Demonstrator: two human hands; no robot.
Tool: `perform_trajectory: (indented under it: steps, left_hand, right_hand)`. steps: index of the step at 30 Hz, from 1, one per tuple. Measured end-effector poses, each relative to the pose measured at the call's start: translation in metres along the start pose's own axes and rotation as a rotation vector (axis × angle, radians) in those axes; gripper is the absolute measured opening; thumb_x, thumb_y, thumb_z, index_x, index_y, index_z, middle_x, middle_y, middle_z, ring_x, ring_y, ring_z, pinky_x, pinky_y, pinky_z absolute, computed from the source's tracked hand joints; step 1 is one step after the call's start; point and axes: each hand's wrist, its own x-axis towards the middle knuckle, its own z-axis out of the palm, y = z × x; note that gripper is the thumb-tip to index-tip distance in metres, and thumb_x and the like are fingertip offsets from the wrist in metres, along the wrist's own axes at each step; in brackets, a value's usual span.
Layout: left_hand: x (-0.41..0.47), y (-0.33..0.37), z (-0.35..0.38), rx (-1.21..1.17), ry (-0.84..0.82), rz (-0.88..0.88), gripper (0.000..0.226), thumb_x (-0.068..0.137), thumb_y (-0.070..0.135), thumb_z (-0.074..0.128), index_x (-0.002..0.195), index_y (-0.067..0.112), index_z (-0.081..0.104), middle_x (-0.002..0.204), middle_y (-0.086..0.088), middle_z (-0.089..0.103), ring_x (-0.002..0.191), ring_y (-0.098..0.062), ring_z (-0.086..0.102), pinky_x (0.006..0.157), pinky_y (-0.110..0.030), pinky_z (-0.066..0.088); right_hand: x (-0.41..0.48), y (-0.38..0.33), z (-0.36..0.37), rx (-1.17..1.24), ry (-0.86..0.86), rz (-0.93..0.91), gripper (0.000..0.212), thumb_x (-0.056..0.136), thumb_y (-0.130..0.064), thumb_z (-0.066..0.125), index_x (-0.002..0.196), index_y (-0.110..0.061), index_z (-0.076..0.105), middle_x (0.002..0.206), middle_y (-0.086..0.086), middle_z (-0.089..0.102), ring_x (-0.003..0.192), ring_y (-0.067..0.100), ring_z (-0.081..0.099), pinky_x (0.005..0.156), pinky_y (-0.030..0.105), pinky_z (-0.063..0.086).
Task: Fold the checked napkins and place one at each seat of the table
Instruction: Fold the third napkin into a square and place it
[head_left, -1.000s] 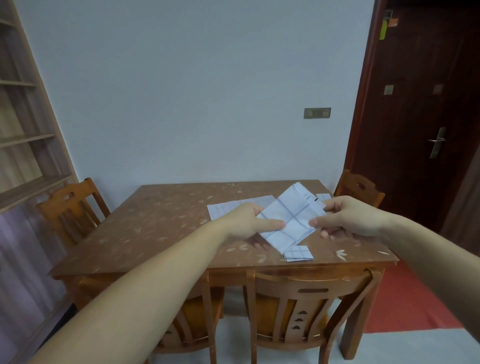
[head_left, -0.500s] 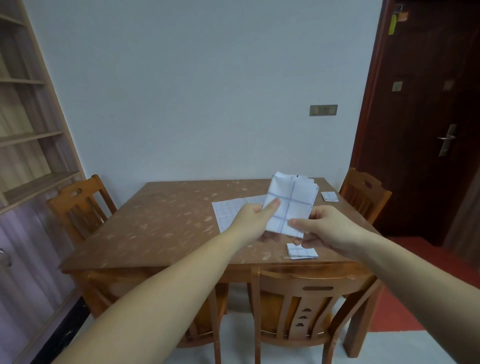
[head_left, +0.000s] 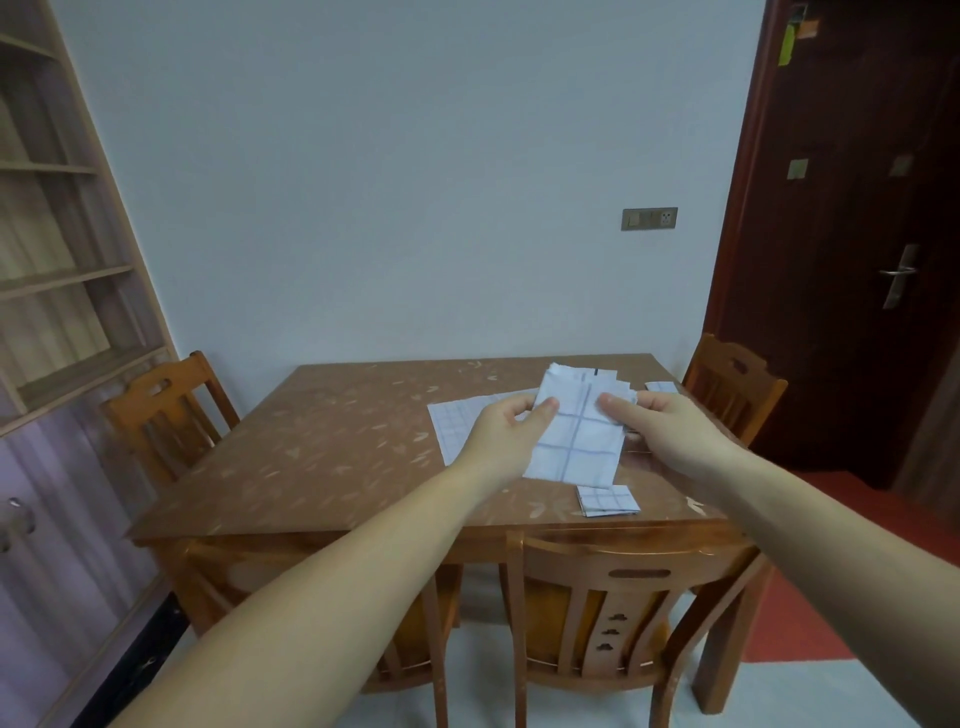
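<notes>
I hold a half-folded white napkin with blue checks (head_left: 574, 441) upright above the brown table (head_left: 322, 457). My left hand (head_left: 506, 431) pinches its left edge and my right hand (head_left: 660, 423) pinches its right edge. An unfolded checked napkin (head_left: 457, 421) lies flat on the table behind my left hand. A small folded napkin (head_left: 607, 501) rests near the front edge, by the near right chair. Another small folded napkin (head_left: 661, 386) lies at the far right, by the right-side chair.
Wooden chairs stand around the table: one at the left (head_left: 166, 415), one at the right (head_left: 732, 384), and two at the near side (head_left: 623, 613). A shelf unit (head_left: 57, 249) fills the left wall. A dark door (head_left: 857, 234) is at the right.
The napkin turned from a tilted diamond to an upright rectangle between my hands. My hands shifted from its lower corners to its side edges. The camera moved slightly back and left.
</notes>
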Motion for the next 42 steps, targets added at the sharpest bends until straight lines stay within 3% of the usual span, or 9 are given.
perform_trajectory:
  steps: [2, 6, 17, 20, 25, 30, 34, 39, 42]
  left_hand:
    - [0.002, -0.001, -0.001, -0.014, -0.007, -0.028, 0.033, 0.09, 0.056, 0.053, 0.096, 0.029, 0.072, 0.105, -0.008, 0.073, 0.091, -0.027, 0.068, 0.084, -0.041, 0.052]
    - [0.002, 0.001, 0.002, -0.039, 0.047, -0.034, 0.037, 0.093, 0.052, 0.052, 0.095, 0.02, 0.071, 0.1, -0.015, 0.071, 0.096, -0.033, 0.067, 0.088, -0.046, 0.053]
    - [-0.008, -0.01, 0.005, -0.113, 0.164, -0.026, 0.028, 0.097, 0.042, 0.052, 0.084, 0.024, 0.069, 0.093, -0.009, 0.07, 0.087, -0.028, 0.067, 0.08, -0.042, 0.055]
    - [-0.014, -0.018, 0.0, -0.076, 0.244, -0.025, 0.032, 0.096, 0.041, 0.053, 0.083, 0.015, 0.065, 0.076, -0.002, 0.057, 0.071, -0.019, 0.054, 0.069, -0.033, 0.045]
    - [-0.026, -0.032, -0.02, -0.044, 0.402, -0.052, 0.037, 0.098, 0.034, 0.053, 0.087, 0.0, 0.062, 0.076, -0.008, 0.052, 0.068, -0.019, 0.049, 0.063, -0.029, 0.038]
    - [-0.04, -0.046, -0.049, -0.077, 0.434, -0.174, 0.027, 0.099, 0.029, 0.052, 0.078, 0.018, 0.063, 0.075, -0.001, 0.063, 0.065, -0.015, 0.061, 0.051, -0.024, 0.047]
    - [-0.051, -0.054, -0.072, -0.137, 0.353, -0.308, 0.016, 0.097, 0.025, 0.056, 0.093, 0.013, 0.067, 0.075, -0.002, 0.069, 0.057, -0.014, 0.061, 0.045, -0.021, 0.042]
    - [-0.057, -0.074, -0.104, -0.09, 0.241, -0.391, 0.017, 0.092, 0.024, 0.065, 0.106, 0.016, 0.068, 0.09, -0.001, 0.075, 0.057, -0.011, 0.064, 0.051, -0.021, 0.047]
    - [-0.06, -0.091, -0.124, -0.174, 0.237, -0.427, 0.018, 0.092, 0.022, 0.065, 0.109, 0.016, 0.064, 0.092, -0.004, 0.075, 0.06, -0.013, 0.068, 0.052, -0.022, 0.05]
  right_hand:
    - [-0.002, 0.0, -0.002, -0.042, -0.007, -0.026, 0.028, 0.097, -0.028, 0.059, 0.105, -0.005, 0.072, 0.1, 0.013, 0.076, 0.105, 0.035, 0.069, 0.095, 0.047, 0.055]
    - [-0.007, -0.001, 0.0, -0.077, -0.056, -0.064, 0.023, 0.098, -0.025, 0.057, 0.099, -0.01, 0.073, 0.097, 0.012, 0.077, 0.09, 0.025, 0.074, 0.067, 0.026, 0.06]
    - [-0.008, 0.01, 0.013, 0.073, -0.05, -0.062, 0.024, 0.101, -0.019, 0.049, 0.108, -0.008, 0.069, 0.089, 0.011, 0.07, 0.065, 0.016, 0.07, 0.056, 0.027, 0.056]
    - [-0.009, 0.02, 0.021, 0.077, -0.175, 0.037, 0.021, 0.097, -0.032, 0.058, 0.107, -0.017, 0.069, 0.097, 0.008, 0.077, 0.084, 0.026, 0.074, 0.074, 0.038, 0.059]
    - [-0.005, 0.037, 0.037, -0.011, -0.517, 0.226, 0.026, 0.09, -0.021, 0.067, 0.109, -0.004, 0.068, 0.087, 0.011, 0.075, 0.07, 0.017, 0.071, 0.059, 0.025, 0.056]
    - [0.007, 0.059, 0.053, -0.024, -0.462, 0.186, 0.014, 0.092, -0.018, 0.065, 0.098, -0.007, 0.071, 0.079, 0.011, 0.072, 0.065, 0.017, 0.065, 0.059, 0.026, 0.052]
    - [0.018, 0.073, 0.068, 0.002, -0.289, 0.209, 0.017, 0.092, -0.022, 0.064, 0.097, -0.009, 0.073, 0.075, 0.009, 0.071, 0.066, 0.017, 0.066, 0.065, 0.031, 0.053]
    - [0.032, 0.069, 0.097, 0.116, -0.095, 0.21, 0.026, 0.091, -0.031, 0.066, 0.108, -0.011, 0.069, 0.099, 0.01, 0.074, 0.09, 0.026, 0.071, 0.07, 0.033, 0.055]
    - [0.037, 0.071, 0.124, 0.132, -0.175, 0.301, 0.033, 0.086, -0.03, 0.073, 0.114, -0.014, 0.067, 0.106, 0.012, 0.073, 0.097, 0.029, 0.071, 0.067, 0.033, 0.056]
